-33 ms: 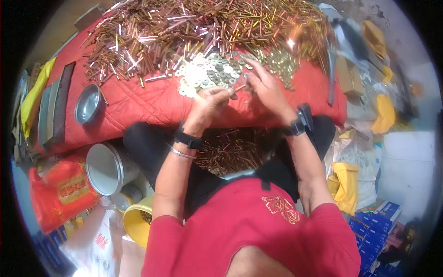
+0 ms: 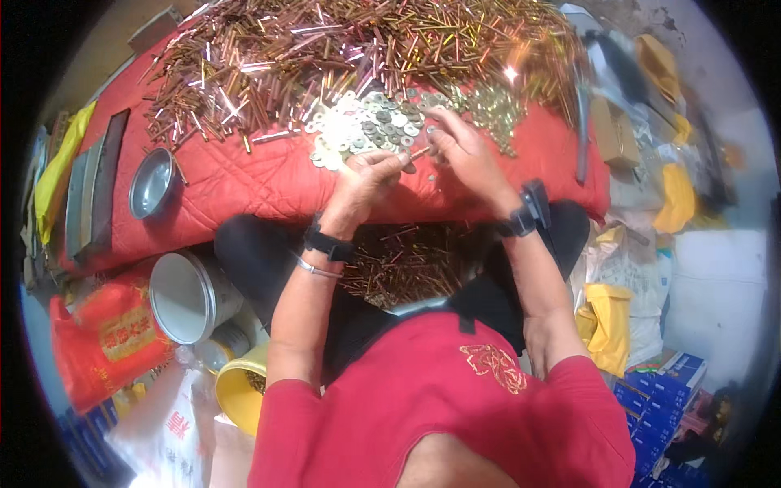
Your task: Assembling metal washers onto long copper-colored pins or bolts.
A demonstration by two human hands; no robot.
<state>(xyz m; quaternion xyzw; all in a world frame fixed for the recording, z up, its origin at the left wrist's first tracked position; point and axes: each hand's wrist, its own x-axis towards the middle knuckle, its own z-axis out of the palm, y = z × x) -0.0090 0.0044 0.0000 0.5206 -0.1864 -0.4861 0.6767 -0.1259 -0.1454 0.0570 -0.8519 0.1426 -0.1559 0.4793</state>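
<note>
My left hand [image 2: 366, 177] pinches a short, thin copper-coloured metal rod [image 2: 419, 152] between thumb and fingers, its free end pointing at my right hand. Thumb and fingers of my right hand [image 2: 468, 159] are bent together close to that end; a small piece seems to sit at their tips, too small to make out. Just beyond both hands, flat silver washers [image 2: 358, 130] lie heaped on the red quilted cloth [image 2: 268, 175]. Small brass-coloured pieces [image 2: 496, 118] are gathered to the right of the washers.
A large heap of copper-coloured rods [image 2: 325, 49] covers the far side. A metal bowl [image 2: 154, 183] sits at the left, near dark flat bars [image 2: 98, 187]. Below are a grey bucket [image 2: 181, 297], a yellow bucket [image 2: 236, 398] and more rods [image 2: 407, 264] between my legs. Blue boxes [image 2: 659, 398] are stacked right.
My right fingertips have come slightly down toward me, and the rod's end shows a little more plainly between the hands. The left hand keeps its pinch.
</note>
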